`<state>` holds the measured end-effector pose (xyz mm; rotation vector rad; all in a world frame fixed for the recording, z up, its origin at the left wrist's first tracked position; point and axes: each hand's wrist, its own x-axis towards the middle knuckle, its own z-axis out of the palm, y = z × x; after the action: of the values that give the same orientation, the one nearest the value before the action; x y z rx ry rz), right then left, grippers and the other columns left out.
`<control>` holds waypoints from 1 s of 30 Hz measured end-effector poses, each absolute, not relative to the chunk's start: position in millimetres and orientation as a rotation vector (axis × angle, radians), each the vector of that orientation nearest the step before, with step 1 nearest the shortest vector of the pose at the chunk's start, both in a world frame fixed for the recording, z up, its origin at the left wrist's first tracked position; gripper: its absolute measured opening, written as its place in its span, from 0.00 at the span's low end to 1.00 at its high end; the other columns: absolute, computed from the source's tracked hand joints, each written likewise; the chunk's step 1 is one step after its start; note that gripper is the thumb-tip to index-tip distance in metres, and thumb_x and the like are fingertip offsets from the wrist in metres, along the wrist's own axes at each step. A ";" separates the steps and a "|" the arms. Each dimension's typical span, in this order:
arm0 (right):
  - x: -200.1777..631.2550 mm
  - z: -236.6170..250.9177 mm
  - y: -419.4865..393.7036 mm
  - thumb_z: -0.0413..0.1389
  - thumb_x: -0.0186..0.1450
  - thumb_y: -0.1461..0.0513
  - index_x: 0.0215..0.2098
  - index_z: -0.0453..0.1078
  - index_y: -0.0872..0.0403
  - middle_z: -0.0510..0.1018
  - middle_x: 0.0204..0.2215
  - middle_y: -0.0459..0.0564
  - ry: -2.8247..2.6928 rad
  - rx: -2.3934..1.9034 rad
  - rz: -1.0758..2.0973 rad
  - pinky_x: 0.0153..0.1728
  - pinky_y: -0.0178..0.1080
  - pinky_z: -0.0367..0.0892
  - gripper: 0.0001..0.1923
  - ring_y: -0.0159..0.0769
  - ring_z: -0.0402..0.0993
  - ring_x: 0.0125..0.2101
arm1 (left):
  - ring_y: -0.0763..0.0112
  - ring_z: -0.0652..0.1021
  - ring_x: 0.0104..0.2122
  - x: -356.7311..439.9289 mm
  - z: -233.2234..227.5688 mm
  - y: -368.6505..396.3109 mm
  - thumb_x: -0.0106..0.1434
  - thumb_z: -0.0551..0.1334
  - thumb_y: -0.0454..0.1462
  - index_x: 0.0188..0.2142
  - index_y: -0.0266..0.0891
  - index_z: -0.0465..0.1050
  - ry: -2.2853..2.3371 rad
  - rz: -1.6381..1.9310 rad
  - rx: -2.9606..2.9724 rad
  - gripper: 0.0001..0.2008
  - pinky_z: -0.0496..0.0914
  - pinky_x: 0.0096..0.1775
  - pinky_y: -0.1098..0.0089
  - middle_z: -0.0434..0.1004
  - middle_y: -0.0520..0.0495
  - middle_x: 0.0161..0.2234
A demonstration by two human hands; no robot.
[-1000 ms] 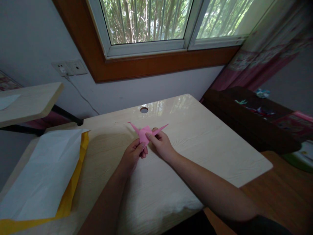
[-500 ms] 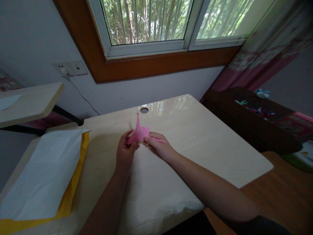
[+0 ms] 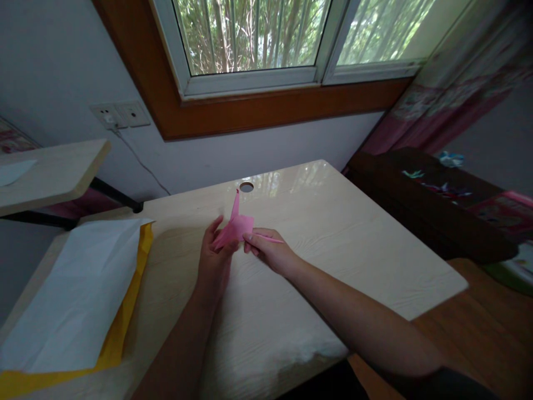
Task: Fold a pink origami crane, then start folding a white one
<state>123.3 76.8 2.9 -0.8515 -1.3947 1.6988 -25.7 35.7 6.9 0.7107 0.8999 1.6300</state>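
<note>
A pink origami crane [image 3: 240,226] is held between both hands, a little above the pale desk [image 3: 333,228]. Its narrow neck-like point stands up toward the window and ends in a dark reddish tip. My left hand [image 3: 213,253] is closed around the left side of the folded paper, thumb in front and fingers behind. At the lower right, my right hand [image 3: 268,250] pinches the paper between thumb and fingers. A thin pink strip [image 3: 270,239] sticks out over that hand; whether it belongs to the crane, I cannot tell.
White paper [image 3: 79,289] over a yellow sheet [image 3: 120,333] lies on the left of the desk. A raised shelf [image 3: 54,166] is behind it. The desk has a round cable hole [image 3: 246,187] near the wall. A dark brown piece of furniture [image 3: 416,205] stands at right.
The crane has tilted slightly, its upright point now leaning a little more to the right with the tip straighter. Both hands keep their hold in nearly the same place.
</note>
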 end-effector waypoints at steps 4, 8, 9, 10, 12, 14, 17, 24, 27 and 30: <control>124.4 6.5 74.0 0.58 0.67 0.49 0.26 0.75 0.55 0.74 0.23 0.45 -1.489 -0.825 1.698 0.26 0.34 0.54 0.20 0.29 0.61 0.23 | 0.71 0.75 0.34 -24.6 3.6 33.9 0.51 0.76 0.39 0.42 0.38 0.77 0.885 1.552 0.794 0.19 0.69 0.39 0.71 0.74 0.50 0.33; 124.6 7.2 70.5 0.56 0.68 0.49 0.27 0.74 0.55 0.74 0.25 0.45 -1.613 -0.816 1.644 0.29 0.34 0.58 0.20 0.29 0.65 0.26 | 0.76 0.71 0.28 -26.8 -2.0 33.6 0.52 0.75 0.41 0.34 0.37 0.76 0.997 1.556 0.791 0.15 0.66 0.31 0.74 0.71 0.53 0.28; 124.4 7.3 70.1 0.57 0.68 0.49 0.28 0.74 0.55 0.75 0.26 0.46 -1.638 -0.801 1.616 0.31 0.34 0.60 0.20 0.30 0.67 0.28 | 0.76 0.70 0.27 -27.3 -1.9 33.8 0.52 0.75 0.41 0.34 0.37 0.76 1.028 1.565 0.767 0.14 0.66 0.30 0.75 0.71 0.54 0.27; 124.3 7.3 70.0 0.57 0.68 0.50 0.30 0.75 0.55 0.76 0.29 0.47 -1.649 -0.784 1.590 0.33 0.34 0.61 0.18 0.31 0.69 0.30 | 0.77 0.70 0.27 -27.7 -1.0 34.0 0.52 0.75 0.41 0.34 0.37 0.76 1.054 1.575 0.732 0.14 0.66 0.30 0.76 0.72 0.54 0.27; 124.1 7.0 70.9 0.60 0.66 0.50 0.38 0.75 0.53 0.78 0.35 0.48 -1.611 -0.755 1.552 0.38 0.36 0.64 0.15 0.34 0.72 0.36 | 0.79 0.70 0.26 -28.5 2.5 34.9 0.51 0.75 0.40 0.34 0.37 0.77 1.100 1.601 0.636 0.13 0.65 0.29 0.77 0.72 0.55 0.27; 124.8 6.0 73.1 0.62 0.64 0.51 0.47 0.73 0.51 0.78 0.39 0.48 -1.503 -0.731 1.525 0.41 0.38 0.66 0.18 0.36 0.73 0.39 | 0.81 0.69 0.24 -29.7 5.6 36.1 0.50 0.75 0.39 0.32 0.37 0.76 1.148 1.634 0.552 0.13 0.64 0.28 0.78 0.72 0.57 0.26; 127.0 3.6 77.1 0.62 0.64 0.51 0.54 0.66 0.47 0.76 0.43 0.48 -1.345 -0.733 1.458 0.39 0.38 0.67 0.22 0.34 0.72 0.37 | 0.79 0.71 0.24 -32.7 4.1 38.4 0.50 0.74 0.40 0.32 0.38 0.77 1.224 1.611 0.561 0.13 0.64 0.28 0.76 0.74 0.56 0.27; 127.8 -4.1 79.6 0.63 0.65 0.54 0.49 0.67 0.47 0.73 0.45 0.49 -1.547 -0.773 1.212 0.37 0.37 0.67 0.17 0.33 0.70 0.37 | 0.68 0.73 0.30 -36.1 0.3 35.7 0.55 0.70 0.41 0.33 0.40 0.77 1.438 1.410 1.067 0.08 0.67 0.33 0.70 0.76 0.52 0.29; 127.0 -7.7 78.6 0.60 0.68 0.53 0.49 0.69 0.47 0.72 0.42 0.48 -1.655 -0.765 1.176 0.36 0.37 0.66 0.14 0.33 0.68 0.35 | 0.70 0.70 0.28 -35.9 8.8 33.0 0.55 0.69 0.39 0.28 0.41 0.74 1.549 1.278 1.256 0.06 0.64 0.32 0.71 0.71 0.55 0.25; 128.4 -7.1 78.2 0.59 0.68 0.52 0.49 0.67 0.47 0.72 0.41 0.47 -1.661 -0.763 1.164 0.33 0.36 0.65 0.14 0.31 0.67 0.32 | 0.69 0.71 0.29 -35.6 13.4 32.7 0.56 0.67 0.39 0.29 0.40 0.74 1.544 1.257 1.280 0.05 0.64 0.32 0.71 0.71 0.54 0.26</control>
<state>128.4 78.2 -7.1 -0.7626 -1.6613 1.1640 -35.6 32.7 13.4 1.2799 1.5444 1.2574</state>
